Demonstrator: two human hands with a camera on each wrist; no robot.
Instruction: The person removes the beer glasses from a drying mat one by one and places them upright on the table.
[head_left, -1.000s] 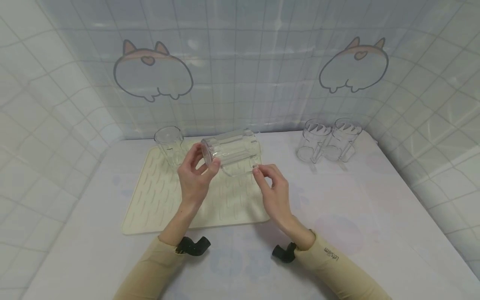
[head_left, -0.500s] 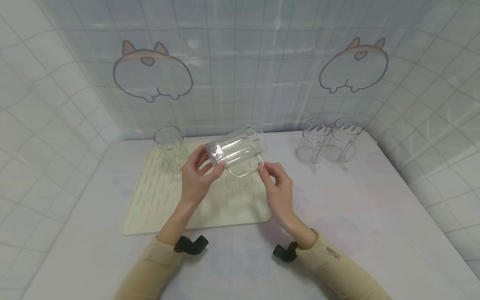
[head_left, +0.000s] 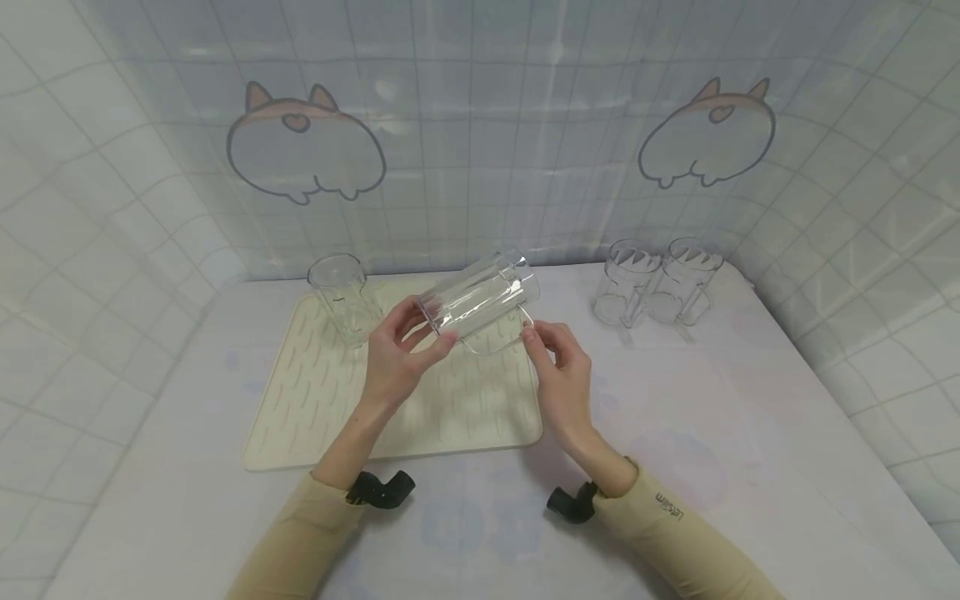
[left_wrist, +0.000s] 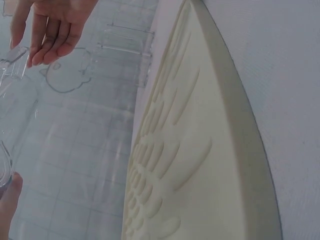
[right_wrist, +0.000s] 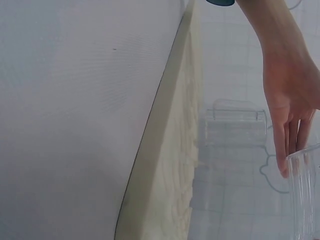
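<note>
A pale tabletop [head_left: 750, 433] with faint prints meets a far wall [head_left: 480, 200] of grid lines and two cartoon animals [head_left: 306, 154]. Above a cream ridged mat [head_left: 315, 400], a clear mug [head_left: 480, 296] lies aslant in the air, its long axis running from near left to far right, mouth toward the right. The left hand [head_left: 401, 354] grips the base end between thumb and fingers; the right hand [head_left: 562, 375] pinches the handle [head_left: 491, 352].

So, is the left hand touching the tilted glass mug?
Touching. The head view shows the left hand gripping one end of the tilted mug between thumb and fingers.
</note>
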